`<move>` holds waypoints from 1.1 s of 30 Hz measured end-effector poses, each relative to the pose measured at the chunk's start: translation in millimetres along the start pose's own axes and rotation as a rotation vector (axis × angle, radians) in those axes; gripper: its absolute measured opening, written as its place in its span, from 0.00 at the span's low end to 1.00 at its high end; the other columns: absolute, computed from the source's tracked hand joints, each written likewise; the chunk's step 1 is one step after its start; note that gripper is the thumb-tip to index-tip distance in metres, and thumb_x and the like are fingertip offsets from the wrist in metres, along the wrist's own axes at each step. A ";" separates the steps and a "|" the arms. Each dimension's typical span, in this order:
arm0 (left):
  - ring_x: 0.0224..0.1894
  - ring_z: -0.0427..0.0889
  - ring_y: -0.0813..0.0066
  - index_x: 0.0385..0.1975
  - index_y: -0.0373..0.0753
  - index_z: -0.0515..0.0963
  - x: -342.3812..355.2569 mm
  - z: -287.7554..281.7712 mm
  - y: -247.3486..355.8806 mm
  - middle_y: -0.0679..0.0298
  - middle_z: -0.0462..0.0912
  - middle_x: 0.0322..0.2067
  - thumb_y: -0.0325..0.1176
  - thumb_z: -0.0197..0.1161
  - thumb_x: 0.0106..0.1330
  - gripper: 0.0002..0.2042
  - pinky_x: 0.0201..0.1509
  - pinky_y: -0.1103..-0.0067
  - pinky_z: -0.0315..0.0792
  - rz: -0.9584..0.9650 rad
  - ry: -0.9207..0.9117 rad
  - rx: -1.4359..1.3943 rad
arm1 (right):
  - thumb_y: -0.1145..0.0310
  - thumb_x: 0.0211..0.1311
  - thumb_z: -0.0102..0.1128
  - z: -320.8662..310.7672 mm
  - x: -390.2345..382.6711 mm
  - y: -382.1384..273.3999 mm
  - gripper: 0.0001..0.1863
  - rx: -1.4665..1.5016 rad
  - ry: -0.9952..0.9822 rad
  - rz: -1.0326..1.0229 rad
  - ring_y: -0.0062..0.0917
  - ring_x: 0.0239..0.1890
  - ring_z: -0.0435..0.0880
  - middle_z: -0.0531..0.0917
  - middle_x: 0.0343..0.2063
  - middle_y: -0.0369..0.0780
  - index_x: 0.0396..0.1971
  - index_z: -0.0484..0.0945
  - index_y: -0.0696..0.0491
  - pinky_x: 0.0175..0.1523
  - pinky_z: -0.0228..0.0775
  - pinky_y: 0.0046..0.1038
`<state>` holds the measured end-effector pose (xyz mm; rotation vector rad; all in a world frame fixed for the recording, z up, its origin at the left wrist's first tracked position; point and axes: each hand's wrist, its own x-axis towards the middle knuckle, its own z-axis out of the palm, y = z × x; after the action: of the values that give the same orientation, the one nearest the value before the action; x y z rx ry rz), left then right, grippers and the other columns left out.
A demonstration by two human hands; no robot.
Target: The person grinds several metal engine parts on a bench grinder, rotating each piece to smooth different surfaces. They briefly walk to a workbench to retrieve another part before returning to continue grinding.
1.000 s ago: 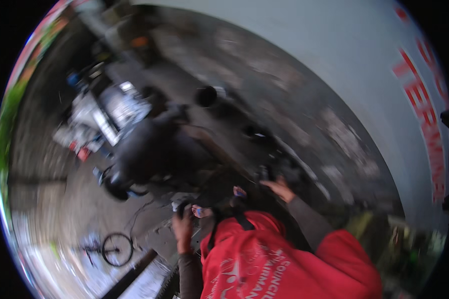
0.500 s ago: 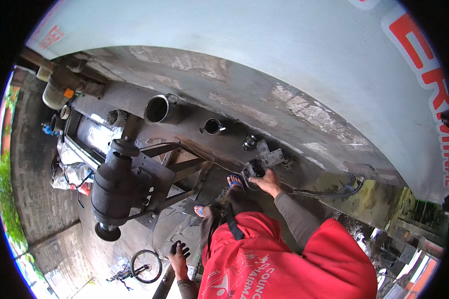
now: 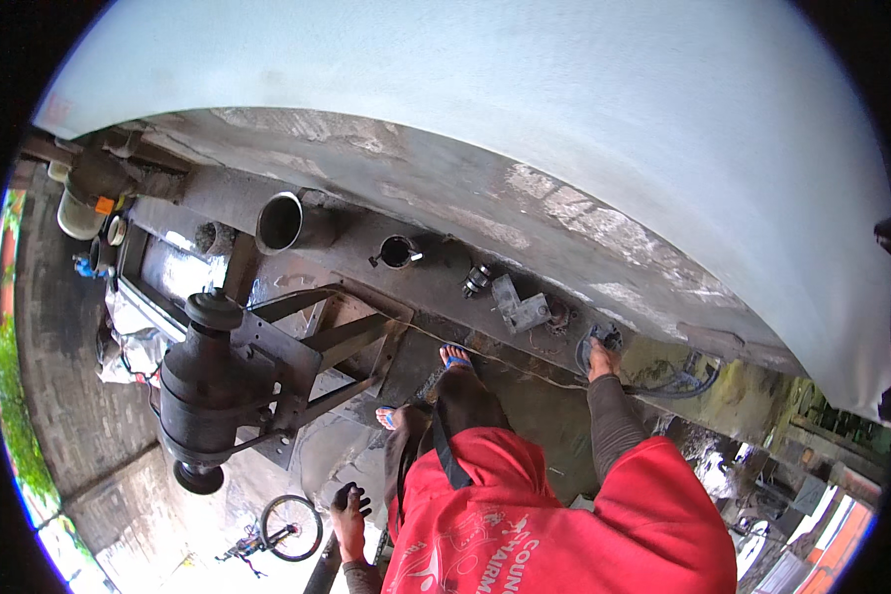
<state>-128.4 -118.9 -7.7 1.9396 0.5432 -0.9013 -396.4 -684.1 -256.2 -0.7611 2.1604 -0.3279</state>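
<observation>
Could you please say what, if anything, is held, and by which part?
The right hand holds a dark object, seemingly by its near side; whether the left hand holds anything cannot be told.

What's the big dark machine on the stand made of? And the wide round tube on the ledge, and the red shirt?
The machine looks like metal, maybe painted or grimy: its rounded body is dark and mostly dull. The tube is probably metal too, dull outside with a paler rim. The shirt seems to be soft cloth, because it folds and creases.
</observation>
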 end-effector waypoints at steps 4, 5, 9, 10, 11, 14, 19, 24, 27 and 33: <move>0.37 0.86 0.69 0.58 0.35 0.77 -5.0 -3.8 -8.2 0.59 0.85 0.44 0.40 0.60 0.75 0.18 0.36 0.76 0.79 0.000 0.023 0.029 | 0.52 0.55 0.78 1.1 12.8 -2.7 0.40 -0.109 -0.028 0.028 0.40 0.59 0.80 0.79 0.61 0.48 0.61 0.74 0.64 0.61 0.74 0.44; 0.37 0.86 0.69 0.58 0.35 0.77 -7.7 -5.2 -15.2 0.59 0.85 0.43 0.39 0.61 0.75 0.18 0.35 0.76 0.79 -0.030 0.035 -0.002 | 0.52 0.56 0.77 -2.2 6.7 -8.7 0.40 -0.107 -0.054 0.073 0.40 0.59 0.80 0.80 0.60 0.48 0.61 0.74 0.63 0.62 0.73 0.42; 0.35 0.85 0.70 0.57 0.35 0.77 -22.3 -8.7 -52.3 0.61 0.84 0.42 0.37 0.61 0.74 0.17 0.33 0.76 0.78 -0.108 0.105 -0.064 | 0.56 0.60 0.71 -4.5 -68.2 -38.8 0.29 -0.304 -0.022 -0.402 0.49 0.58 0.79 0.82 0.53 0.54 0.54 0.78 0.61 0.63 0.70 0.44; 0.33 0.84 0.71 0.56 0.35 0.77 -23.8 -6.4 -61.7 0.61 0.84 0.40 0.35 0.62 0.73 0.16 0.32 0.76 0.78 -0.146 0.162 -0.119 | 0.57 0.60 0.71 -1.4 -95.2 -50.8 0.27 -0.414 0.019 -0.602 0.51 0.58 0.78 0.82 0.52 0.55 0.53 0.79 0.60 0.62 0.71 0.45; 0.32 0.84 0.72 0.55 0.34 0.77 -24.2 -5.1 -69.0 0.61 0.84 0.40 0.35 0.62 0.73 0.16 0.32 0.76 0.78 -0.144 0.200 -0.108 | 0.59 0.60 0.70 1.2 -124.1 -64.2 0.25 -0.422 -0.081 -0.792 0.53 0.58 0.77 0.81 0.51 0.56 0.53 0.80 0.58 0.60 0.71 0.46; 0.37 0.83 0.73 0.56 0.32 0.77 -24.5 4.1 -84.5 0.59 0.84 0.42 0.34 0.63 0.71 0.18 0.39 0.76 0.80 -0.173 0.281 -0.116 | 0.61 0.57 0.71 52.9 -216.3 -100.6 0.28 -0.499 -0.409 -1.248 0.52 0.59 0.77 0.79 0.53 0.57 0.57 0.78 0.56 0.59 0.72 0.45; 0.46 0.82 0.69 0.57 0.29 0.77 -32.5 13.4 -89.5 0.57 0.85 0.45 0.33 0.63 0.69 0.20 0.53 0.75 0.76 -0.058 0.298 -0.110 | 0.63 0.57 0.71 188.7 -315.2 -160.8 0.38 -0.765 -0.557 -1.818 0.52 0.62 0.74 0.69 0.65 0.54 0.68 0.67 0.53 0.67 0.66 0.47; 0.45 0.82 0.70 0.53 0.27 0.80 -61.4 4.4 -132.9 0.57 0.86 0.44 0.32 0.63 0.70 0.17 0.53 0.74 0.75 0.050 0.395 0.023 | 0.67 0.62 0.64 286.5 -338.4 -176.0 0.34 -1.333 -0.489 -1.775 0.53 0.59 0.78 0.66 0.67 0.55 0.68 0.67 0.48 0.62 0.71 0.52; 0.36 0.84 0.68 0.57 0.31 0.77 -90.3 4.2 -180.5 0.57 0.84 0.44 0.32 0.64 0.71 0.18 0.39 0.74 0.80 0.087 0.482 -0.095 | 0.73 0.62 0.62 302.4 -338.6 -179.6 0.32 -1.210 -0.599 -1.645 0.56 0.60 0.77 0.63 0.69 0.57 0.68 0.67 0.46 0.56 0.78 0.49; 0.33 0.86 0.61 0.65 0.31 0.71 -118.3 -12.8 -168.8 0.47 0.80 0.48 0.33 0.64 0.71 0.24 0.27 0.74 0.81 -0.355 0.536 -0.393 | 0.65 0.57 0.72 211.5 -371.2 -173.3 0.36 -0.998 -0.827 -1.765 0.55 0.61 0.76 0.66 0.66 0.56 0.66 0.69 0.46 0.62 0.74 0.49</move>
<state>-312.7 -25.7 -4.7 1.7325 1.3064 -0.4194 20.5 -586.0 -85.5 -2.5969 0.2542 0.2714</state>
